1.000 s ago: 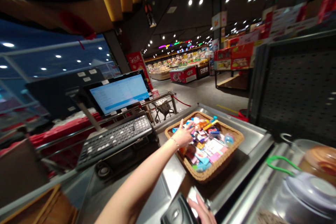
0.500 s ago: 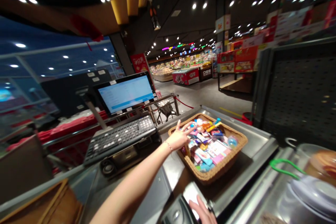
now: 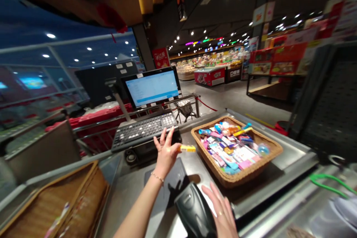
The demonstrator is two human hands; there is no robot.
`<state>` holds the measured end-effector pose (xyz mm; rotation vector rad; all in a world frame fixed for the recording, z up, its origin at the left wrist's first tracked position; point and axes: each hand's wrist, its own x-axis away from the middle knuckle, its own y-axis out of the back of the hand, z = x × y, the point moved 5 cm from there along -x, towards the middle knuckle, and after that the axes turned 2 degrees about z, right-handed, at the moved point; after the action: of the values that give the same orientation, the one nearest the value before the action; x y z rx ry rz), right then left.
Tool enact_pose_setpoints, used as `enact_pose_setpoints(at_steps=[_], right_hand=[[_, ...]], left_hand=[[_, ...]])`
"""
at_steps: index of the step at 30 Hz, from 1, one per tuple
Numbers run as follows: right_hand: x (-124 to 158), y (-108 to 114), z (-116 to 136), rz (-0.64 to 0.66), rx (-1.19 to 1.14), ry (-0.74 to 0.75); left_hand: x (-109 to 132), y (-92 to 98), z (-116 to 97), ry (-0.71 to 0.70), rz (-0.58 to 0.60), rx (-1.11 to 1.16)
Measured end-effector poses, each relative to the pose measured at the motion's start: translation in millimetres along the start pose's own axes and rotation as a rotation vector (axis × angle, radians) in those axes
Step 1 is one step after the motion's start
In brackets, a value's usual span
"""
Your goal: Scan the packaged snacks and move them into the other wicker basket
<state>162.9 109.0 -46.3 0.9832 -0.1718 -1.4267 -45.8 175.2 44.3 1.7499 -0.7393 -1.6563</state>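
Observation:
My left hand (image 3: 167, 152) pinches a small yellow packet (image 3: 187, 148) between thumb and fingertips, its other fingers raised. It is above the steel counter, between the keyboard and a wicker basket (image 3: 242, 182). Many small colourful packets (image 3: 231, 145) fill that basket. My right hand (image 3: 221, 212) is at the bottom of the view, around the right side of a black handheld barcode scanner (image 3: 193, 206). Its fingers stretch forward loosely; the thumb and the scanner's handle are hidden.
A keyboard (image 3: 145, 130) and a lit monitor (image 3: 153, 87) stand behind my left hand. Another wicker basket (image 3: 50, 200), with a thin packet in it, is at lower left. A lidded container (image 3: 334, 212) and a green loop (image 3: 329, 182) lie at right. Beyond is a shopping cart (image 3: 185, 108).
My left hand has come out of the basket, moving left with the yellow packet in its fingers. The scanner and my right hand show higher in the view, which has swung left.

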Motion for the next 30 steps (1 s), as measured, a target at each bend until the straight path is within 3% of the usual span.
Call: enact_pose_setpoints(at_steps=[5, 8, 12, 21, 30], right_hand=[[11.5, -25.1, 18.5, 0.037, -0.124, 0.21], [13.5, -25.4, 33.7, 0.046, -0.072, 0.29], [13.8, -22.5, 58.7, 0.178, -0.047, 0.452], [24.8, -42.2, 83.3, 0.225, -0.123, 0.46], [36.6, -41.9, 91.9, 0.27, -0.11, 0.526]], left_hand=[[52.8, 23.6, 42.2, 0.186, -0.092, -0.037], [75.9, 35.6, 64.1, 0.273, -0.14, -0.085], [97.5, 48.4, 84.5, 0.337, -0.176, -0.152], [133.3, 66.9, 98.5, 0.407, -0.186, -0.192], [166.9, 65.1, 103.1, 0.494, -0.238, -0.212]])
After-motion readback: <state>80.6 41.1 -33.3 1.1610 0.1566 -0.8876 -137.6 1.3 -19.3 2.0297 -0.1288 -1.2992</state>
